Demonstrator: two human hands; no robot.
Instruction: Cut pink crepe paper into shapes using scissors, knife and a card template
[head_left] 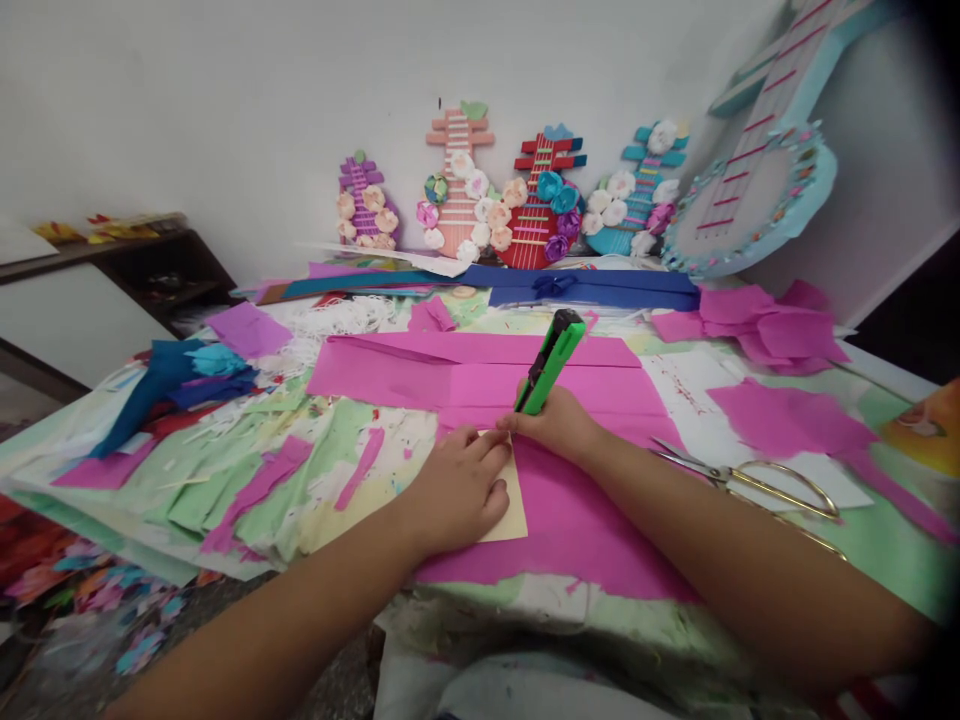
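Observation:
My left hand (461,490) lies flat, fingers stretched out, pressing a pale yellow card (516,510) onto magenta crepe paper (577,530). In my right hand (559,425) is a green and black box cutter (553,360), held tilted with its upper end pointing up and away from me. That hand rests at the card's top right corner, close to my left fingertips; the cutter's lower end is hidden by my fingers. A folded strip of the same magenta crepe paper (390,370) stretches off to the left.
Gold-handled scissors (750,478) lie beside my right forearm. Magenta scraps (787,420) are at the right, and blue crepe paper (600,288) lies at the back. Flower-decorated paper guitars (536,200) lean against the wall. Blue and teal scraps (157,390) lie at the left.

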